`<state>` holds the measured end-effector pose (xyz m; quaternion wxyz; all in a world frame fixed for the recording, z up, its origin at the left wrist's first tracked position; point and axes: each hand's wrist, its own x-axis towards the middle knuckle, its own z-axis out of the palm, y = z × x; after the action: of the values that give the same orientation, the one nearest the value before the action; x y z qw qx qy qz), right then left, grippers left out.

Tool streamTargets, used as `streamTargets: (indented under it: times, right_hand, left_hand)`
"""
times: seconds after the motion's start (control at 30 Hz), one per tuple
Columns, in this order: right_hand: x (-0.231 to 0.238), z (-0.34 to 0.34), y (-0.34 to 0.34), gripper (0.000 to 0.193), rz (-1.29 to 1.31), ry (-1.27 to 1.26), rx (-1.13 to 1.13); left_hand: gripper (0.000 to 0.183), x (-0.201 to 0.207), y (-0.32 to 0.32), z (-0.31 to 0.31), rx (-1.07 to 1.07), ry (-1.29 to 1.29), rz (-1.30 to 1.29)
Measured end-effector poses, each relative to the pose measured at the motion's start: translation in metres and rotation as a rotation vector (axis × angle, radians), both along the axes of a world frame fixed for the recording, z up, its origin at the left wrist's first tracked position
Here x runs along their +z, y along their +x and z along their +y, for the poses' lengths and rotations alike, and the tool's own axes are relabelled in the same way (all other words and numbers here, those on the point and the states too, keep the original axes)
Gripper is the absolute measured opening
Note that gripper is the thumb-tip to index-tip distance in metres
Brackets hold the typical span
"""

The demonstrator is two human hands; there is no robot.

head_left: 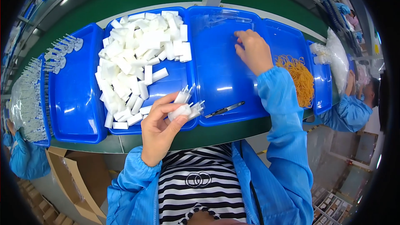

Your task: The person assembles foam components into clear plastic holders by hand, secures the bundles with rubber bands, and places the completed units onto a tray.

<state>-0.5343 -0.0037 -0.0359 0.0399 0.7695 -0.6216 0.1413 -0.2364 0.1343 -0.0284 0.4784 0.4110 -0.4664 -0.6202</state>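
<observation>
My left hand (pixel 160 127) is closed around a few white foam pieces (pixel 181 110) with thin clear plastic prongs, held up over the near edge of the trays. My right hand (pixel 253 50) reaches over a blue tray (pixel 216 73), its thumb and index finger apart, with nothing visible between them. Just beyond it, several clear plastic strips or tubes (pixel 223 18) lie along that tray's far side. A black and silver pen-like tool (pixel 225 109) rests near its front edge. White foam blocks (pixel 133 54) are heaped in the tray to the left.
Orange rubber bands (pixel 296 79) fill part of a tray on the right. Farther right stands a small blue tray (pixel 321 87) with clear parts. At left, clear pronged parts (pixel 64 50) lie by another blue tray (pixel 77 100). An open cardboard box (pixel 79 179) sits below. Co-workers sit at both sides.
</observation>
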Motion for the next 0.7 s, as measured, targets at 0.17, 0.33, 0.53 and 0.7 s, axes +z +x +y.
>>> streamTargets:
  times: [0.17, 0.33, 0.53, 0.7]
  right_hand:
    - [0.029, 0.045, 0.039, 0.030, -0.383, 0.293, 0.123]
    - [0.058, 0.085, 0.079, 0.025, -1.441, 0.490, 0.017]
    - [0.042, 0.105, 0.094, 0.027, -1.401, 0.428, 0.127]
    - [0.035, 0.109, 0.101, 0.025, -1.303, 0.480, 0.133]
  left_hand:
    - [0.030, 0.001, 0.001, 0.000, 0.076, -0.060, -0.048]
    - [0.027, 0.001, 0.001, -0.002, 0.039, -0.095, -0.061]
    - [0.024, 0.001, 0.000, 0.001, 0.027, -0.061, -0.026]
    - [0.023, 0.002, -0.004, 0.004, 0.046, -0.046, 0.044]
